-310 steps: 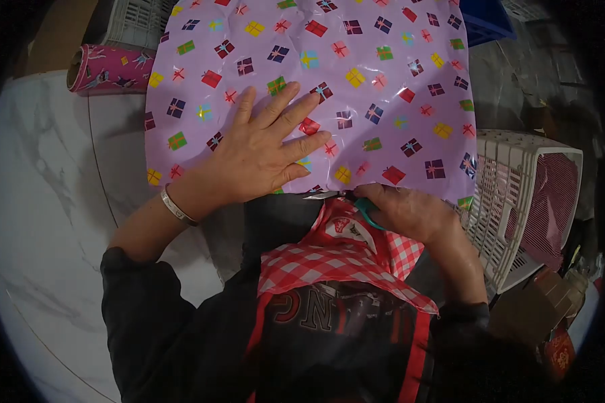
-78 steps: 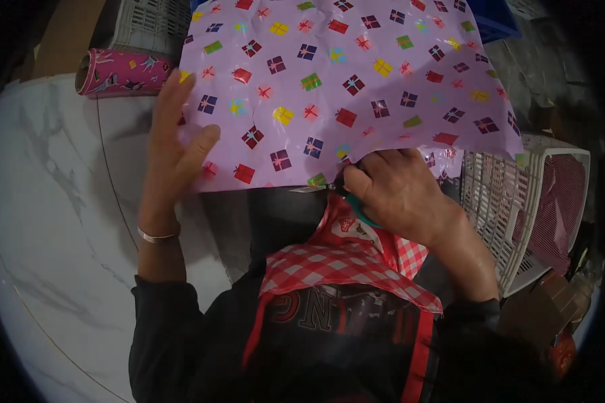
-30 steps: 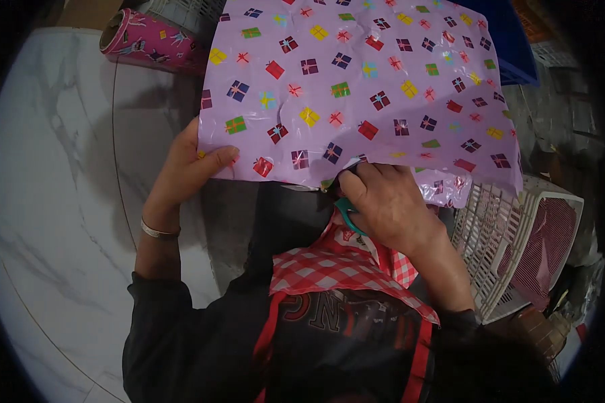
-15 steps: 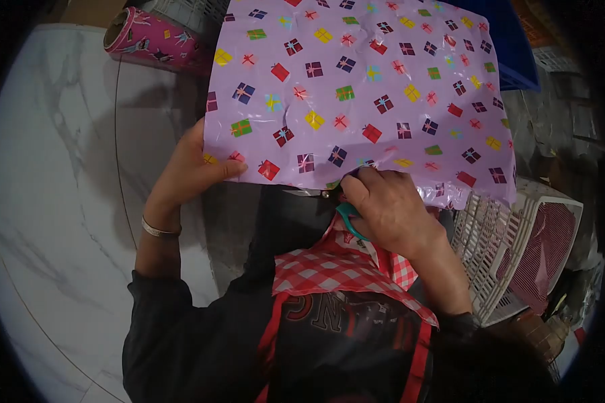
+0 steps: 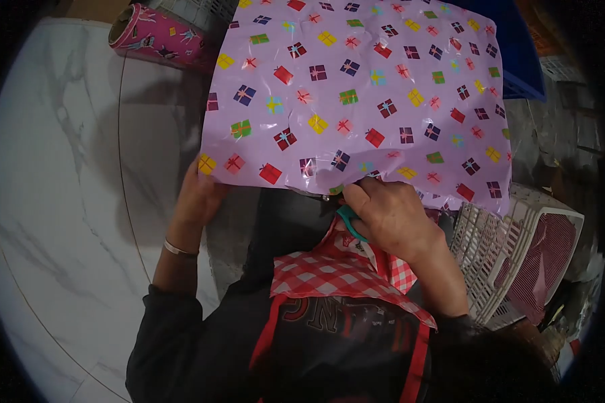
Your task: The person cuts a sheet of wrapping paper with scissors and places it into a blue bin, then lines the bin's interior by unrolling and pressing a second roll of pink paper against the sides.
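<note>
A sheet of lilac wrapping paper [image 5: 356, 107] printed with small colored gift boxes spreads in front of me. At its near edge my right hand [image 5: 396, 218] is closed round the teal handle of a pair of scissors [image 5: 351, 223]. The blades are mostly hidden by the paper and my hand, so how far apart they are does not show. My left hand [image 5: 205, 198] is at the near left corner of the sheet, its fingers out of sight beneath it and slightly blurred.
A roll of pink printed wrap [image 5: 161, 37] lies at the upper left on a marble-patterned surface [image 5: 54, 201]. To the right stands a white plastic basket [image 5: 484, 255] holding dark red netting. A blue crate [image 5: 524, 60] is behind the paper at the upper right.
My left thumb has gone from the top of the paper, and that hand has shifted under the corner. My right hand and the scissors have barely moved.
</note>
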